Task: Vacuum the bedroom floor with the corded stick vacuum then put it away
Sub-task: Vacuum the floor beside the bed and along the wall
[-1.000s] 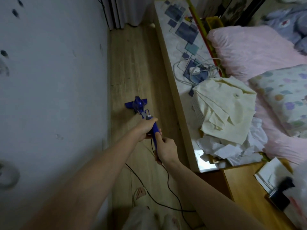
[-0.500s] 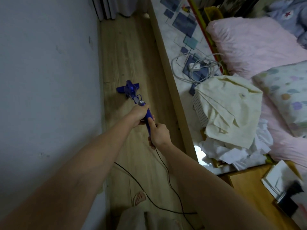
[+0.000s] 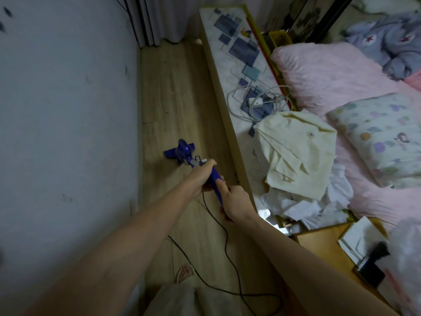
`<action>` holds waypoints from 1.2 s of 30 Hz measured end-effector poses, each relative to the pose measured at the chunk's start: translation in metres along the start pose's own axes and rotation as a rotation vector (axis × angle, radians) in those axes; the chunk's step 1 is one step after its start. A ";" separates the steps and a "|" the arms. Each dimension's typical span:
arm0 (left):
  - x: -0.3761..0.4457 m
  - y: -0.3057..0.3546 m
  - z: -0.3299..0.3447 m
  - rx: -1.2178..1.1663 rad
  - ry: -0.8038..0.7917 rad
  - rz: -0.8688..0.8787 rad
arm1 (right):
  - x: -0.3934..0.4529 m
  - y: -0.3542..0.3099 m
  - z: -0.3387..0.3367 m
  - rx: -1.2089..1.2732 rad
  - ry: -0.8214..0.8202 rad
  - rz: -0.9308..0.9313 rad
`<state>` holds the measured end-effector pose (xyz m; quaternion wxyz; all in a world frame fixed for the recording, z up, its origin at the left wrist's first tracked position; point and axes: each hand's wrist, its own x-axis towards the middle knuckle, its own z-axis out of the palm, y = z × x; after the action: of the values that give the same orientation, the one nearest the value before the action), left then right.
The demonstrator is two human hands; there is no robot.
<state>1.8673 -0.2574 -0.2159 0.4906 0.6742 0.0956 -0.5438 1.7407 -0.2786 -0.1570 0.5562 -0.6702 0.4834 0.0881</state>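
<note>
Wood floor (image 3: 180,92) runs in a narrow strip between a pale wall (image 3: 63,110) on the left and a long low ledge (image 3: 230,65) beside the bed (image 3: 323,71) on the right, with curtains (image 3: 145,19) hanging at the far end. We stand at the near end with both arms stretched out over the strip. Our left hand (image 3: 201,177) is wrapped around the blue vacuum (image 3: 193,163) higher up its stick, and our right hand (image 3: 234,202) is closed around the handle just behind it — thumb laid along the top. At the far end of the stick, the head (image 3: 180,151) sits flat on the floor, closer to the wall than to the ledge. A black cord (image 3: 224,233) drops from below the hands and loops across the boards toward our feet; one slippered foot (image 3: 184,272) shows near the bottom. On the ledge lie a coil of white cable (image 3: 262,101) and, nearer us, a cream cloth (image 3: 296,151) draped over a white basket (image 3: 259,151), with crumpled white fabric below it. A pink blanket and a patterned pillow (image 3: 382,142) cover the bed.
</note>
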 end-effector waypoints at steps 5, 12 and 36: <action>-0.048 -0.037 0.032 -0.057 -0.026 -0.009 | -0.055 0.029 -0.030 -0.030 -0.006 0.013; -0.118 -0.090 0.087 -0.114 -0.091 0.006 | -0.136 0.079 -0.075 0.029 0.046 0.018; -0.105 -0.086 0.053 0.008 -0.039 -0.010 | -0.137 0.073 -0.033 0.331 -0.031 0.040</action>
<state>1.7355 -0.2121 -0.1736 0.4867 0.6651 0.0873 -0.5596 1.6019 -0.2241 -0.1031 0.6646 -0.5583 0.4959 0.0284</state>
